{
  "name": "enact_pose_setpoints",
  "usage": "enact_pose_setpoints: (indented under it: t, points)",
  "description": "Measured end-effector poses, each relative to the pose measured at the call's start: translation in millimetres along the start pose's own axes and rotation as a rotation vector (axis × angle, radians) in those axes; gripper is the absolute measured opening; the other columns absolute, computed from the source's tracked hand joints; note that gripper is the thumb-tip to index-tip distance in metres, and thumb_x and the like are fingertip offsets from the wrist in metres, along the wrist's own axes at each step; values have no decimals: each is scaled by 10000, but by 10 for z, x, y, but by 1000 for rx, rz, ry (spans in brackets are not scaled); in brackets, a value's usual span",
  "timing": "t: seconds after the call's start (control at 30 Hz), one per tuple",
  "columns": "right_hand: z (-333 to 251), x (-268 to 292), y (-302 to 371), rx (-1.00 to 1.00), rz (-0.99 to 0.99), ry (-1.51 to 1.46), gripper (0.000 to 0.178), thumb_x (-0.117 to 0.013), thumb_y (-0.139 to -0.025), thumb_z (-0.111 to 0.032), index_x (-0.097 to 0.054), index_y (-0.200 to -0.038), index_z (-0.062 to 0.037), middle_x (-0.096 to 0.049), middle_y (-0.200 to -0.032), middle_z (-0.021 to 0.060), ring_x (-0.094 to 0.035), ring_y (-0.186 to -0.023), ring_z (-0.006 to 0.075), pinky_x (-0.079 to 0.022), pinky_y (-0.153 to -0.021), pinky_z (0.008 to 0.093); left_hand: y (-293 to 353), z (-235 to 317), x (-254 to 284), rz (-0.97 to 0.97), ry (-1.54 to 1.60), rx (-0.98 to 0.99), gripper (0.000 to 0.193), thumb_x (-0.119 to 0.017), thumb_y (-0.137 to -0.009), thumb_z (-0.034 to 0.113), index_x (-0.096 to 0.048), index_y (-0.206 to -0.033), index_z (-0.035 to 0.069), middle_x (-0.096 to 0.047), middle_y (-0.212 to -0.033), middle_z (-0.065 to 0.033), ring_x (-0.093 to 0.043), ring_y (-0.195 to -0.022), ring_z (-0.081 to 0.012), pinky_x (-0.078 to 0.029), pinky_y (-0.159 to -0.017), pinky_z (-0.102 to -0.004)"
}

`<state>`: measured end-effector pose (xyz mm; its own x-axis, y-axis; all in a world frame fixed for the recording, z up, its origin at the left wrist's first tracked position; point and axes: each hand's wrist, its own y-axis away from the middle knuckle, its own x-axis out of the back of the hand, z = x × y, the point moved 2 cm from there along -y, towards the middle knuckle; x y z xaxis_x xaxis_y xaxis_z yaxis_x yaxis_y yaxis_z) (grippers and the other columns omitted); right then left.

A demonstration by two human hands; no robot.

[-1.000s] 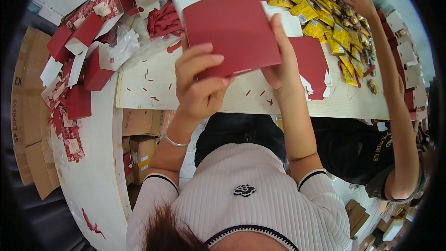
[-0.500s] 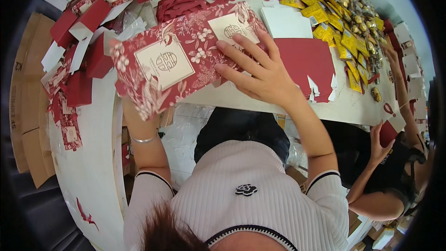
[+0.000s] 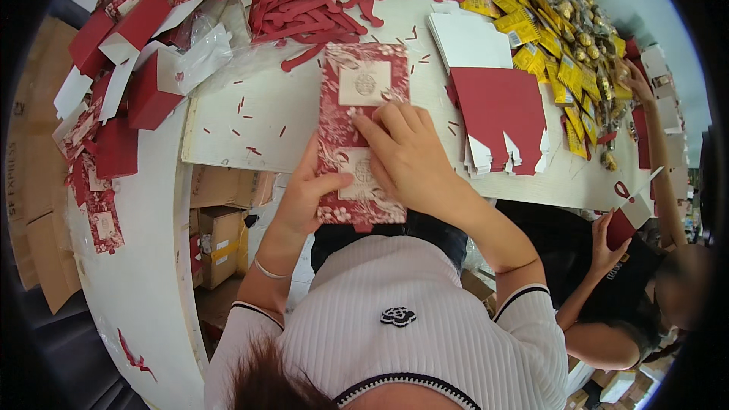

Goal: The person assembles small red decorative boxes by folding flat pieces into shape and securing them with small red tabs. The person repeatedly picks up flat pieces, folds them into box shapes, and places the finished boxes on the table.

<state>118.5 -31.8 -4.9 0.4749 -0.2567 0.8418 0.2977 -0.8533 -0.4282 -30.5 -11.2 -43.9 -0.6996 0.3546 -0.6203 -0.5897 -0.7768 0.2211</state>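
Observation:
Upright in front of my chest is a folded red floral paper sleeve [image 3: 351,118] with two cream label panels. My left hand [image 3: 305,191] grips its left edge, thumb across the lower panel and the other fingers hidden behind. My right hand [image 3: 406,150] is closed at its right side, with bent fingers on the front face between the panels. A small red tab shows at the sleeve's bottom edge. Just beyond the top of the sleeve lies a heap of red die-cut ribbon-like strips [image 3: 304,14] on the white table [image 3: 220,133].
A stack of flat red card blanks [image 3: 497,102] lies right, before white ones [image 3: 472,42]. Yellow packets [image 3: 566,72] and gold-wrapped sweets [image 3: 581,38] pile up far right. Red boxes [image 3: 156,87] crowd the left. At right, a co-worker's hand [image 3: 604,247] holds a small red-and-white box [image 3: 626,224].
The sleeve has turned from slanted to upright, looks narrower, and has come down nearer my body. My left hand has moved right with it, and my right hand's spread fingers have bent.

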Motion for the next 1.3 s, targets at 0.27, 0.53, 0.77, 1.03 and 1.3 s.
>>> enact_pose_setpoints:
  t: [0.27,0.53,0.77,1.03,1.3]
  points:
    - [195,60,-12,-55,102,-3,319,-591,-649,-21,-573,-967,-18,-511,-925,90,-491,-851,244,-357,-738,343,-82,-30,-129,76,120,-71,596,-438,-803,-79,-206,-1333,66,-435,-1201,-96,-487,-1059,-162,-441,-872,-301]
    - [186,13,-87,-128,16,-82,357,-576,-704,11,-589,-1054,-61,-491,-930,92,-481,-818,239,-364,-719,329,-147,-92,-87,80,126,-107,559,-419,-831,-65,-189,-1323,63,-420,-1215,-96,-472,-1069,-159,-438,-879,-303]
    - [169,-42,-121,-137,-61,-15,423,-585,-666,0,-568,-1081,-82,-477,-897,80,-469,-811,229,-343,-713,330,-172,-145,-73,101,149,-59,568,-421,-825,-72,-182,-1324,58,-423,-1202,-89,-463,-1062,-149,-416,-892,-302]
    - [446,33,-403,-341,-4,-654,423,-587,-728,-29,-512,-1145,-30,-499,-800,36,-470,-694,130,-364,-664,268,-170,-168,-29,134,149,-35,481,-413,-841,-53,-247,-1284,35,-447,-1188,-103,-484,-1065,-180,-424,-895,-323]
    - [1675,-574,-1265,-530,-179,200,408,-632,-728,-370,-602,-943,-24,-582,-943,164,-584,-889,261,-472,-728,369,-256,-127,-6,72,96,25,309,-446,-889,85,-393,-1178,-8,-518,-1099,-86,-531,-979,-145,-447,-827,-287]
